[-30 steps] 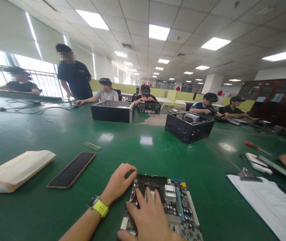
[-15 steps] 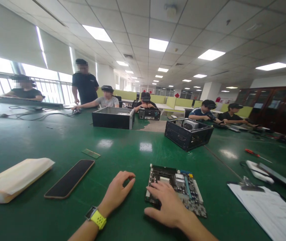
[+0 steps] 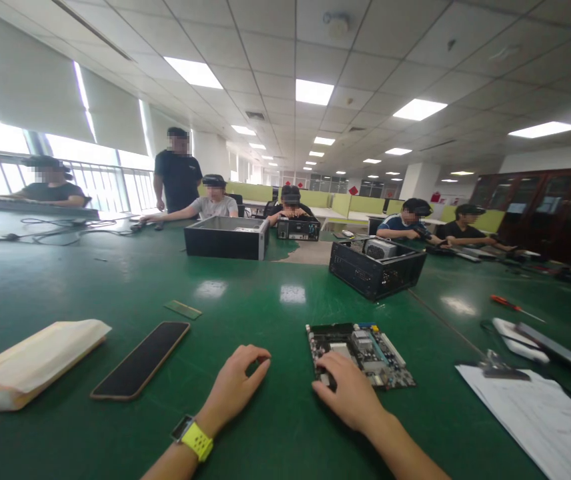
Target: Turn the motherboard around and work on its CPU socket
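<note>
A computer motherboard (image 3: 365, 350) lies on the green table in front of me, a little to the right. My right hand (image 3: 348, 393) is at its near left corner, fingers over the board and thumb by the edge, gripping it there. My palm and fingers hide that corner. To the left of the board, apart from it, my left hand (image 3: 240, 380) rests on the table. Its fingers are loosely curved, with a gap between thumb and index finger and nothing in them. A yellow-strapped watch (image 3: 196, 440) is on that wrist.
At left lie a phone (image 3: 140, 363), a paper packet (image 3: 35, 360) and a thin green memory stick (image 3: 183, 309). Open computer cases (image 3: 375, 267) stand farther back. A clipboard (image 3: 530, 420) and red screwdriver (image 3: 508, 305) are at right. Several people sit around the table; one person (image 3: 178, 177) stands.
The motherboard has turned slightly and shifted away from me. My right hand moved right, its spread fingers drawing in at the board's corner. My left hand stayed in place. The standing person shifted right.
</note>
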Demonstrator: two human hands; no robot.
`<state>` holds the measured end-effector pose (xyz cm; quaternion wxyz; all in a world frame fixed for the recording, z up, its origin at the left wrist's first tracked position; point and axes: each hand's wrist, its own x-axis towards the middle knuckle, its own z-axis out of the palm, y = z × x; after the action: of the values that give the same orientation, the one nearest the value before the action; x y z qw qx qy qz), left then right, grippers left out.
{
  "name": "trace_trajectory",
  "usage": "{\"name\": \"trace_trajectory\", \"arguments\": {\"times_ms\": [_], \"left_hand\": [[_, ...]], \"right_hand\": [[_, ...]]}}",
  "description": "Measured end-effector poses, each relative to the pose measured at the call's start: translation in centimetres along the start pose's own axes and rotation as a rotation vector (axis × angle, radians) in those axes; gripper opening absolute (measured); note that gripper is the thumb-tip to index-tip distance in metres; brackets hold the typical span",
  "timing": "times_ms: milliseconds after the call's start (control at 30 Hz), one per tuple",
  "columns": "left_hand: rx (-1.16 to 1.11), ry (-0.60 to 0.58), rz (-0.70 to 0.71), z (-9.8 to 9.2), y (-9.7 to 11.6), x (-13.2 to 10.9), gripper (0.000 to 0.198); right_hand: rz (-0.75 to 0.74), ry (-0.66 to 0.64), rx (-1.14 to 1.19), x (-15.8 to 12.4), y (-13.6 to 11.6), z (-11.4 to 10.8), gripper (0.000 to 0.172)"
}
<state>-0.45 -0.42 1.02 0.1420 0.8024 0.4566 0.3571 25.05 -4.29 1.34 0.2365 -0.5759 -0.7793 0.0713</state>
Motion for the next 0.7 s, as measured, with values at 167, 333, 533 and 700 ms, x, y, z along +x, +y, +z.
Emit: {"name": "trace_trajectory", "arguments": {"times_ms": [167, 333, 533, 700], "left_hand": [[-0.004, -0.014, 0.009, 0.0, 0.2, 0.0, 0.016], [-0.004, -0.025, 0.018, 0.1, 0.3, 0.1, 0.016], [-0.026, -0.041, 0.025, 0.4, 0.5, 0.1, 0.017], [-0.049, -0.130, 0.075, 0.6, 0.7, -0.3, 0.032]], "right_hand": [[0.288, 0.077, -0.194, 1.8, 5.5, -1.2, 0.049], [0.263, 0.061, -0.220, 1.7, 5.2, -1.5, 0.049], [0.194, -0.014, -0.099, -0.8, -2.1, -1.5, 0.050], [0.057, 0.021, 0.190, -1.3, -3.0, -2.2, 0.045]]}}
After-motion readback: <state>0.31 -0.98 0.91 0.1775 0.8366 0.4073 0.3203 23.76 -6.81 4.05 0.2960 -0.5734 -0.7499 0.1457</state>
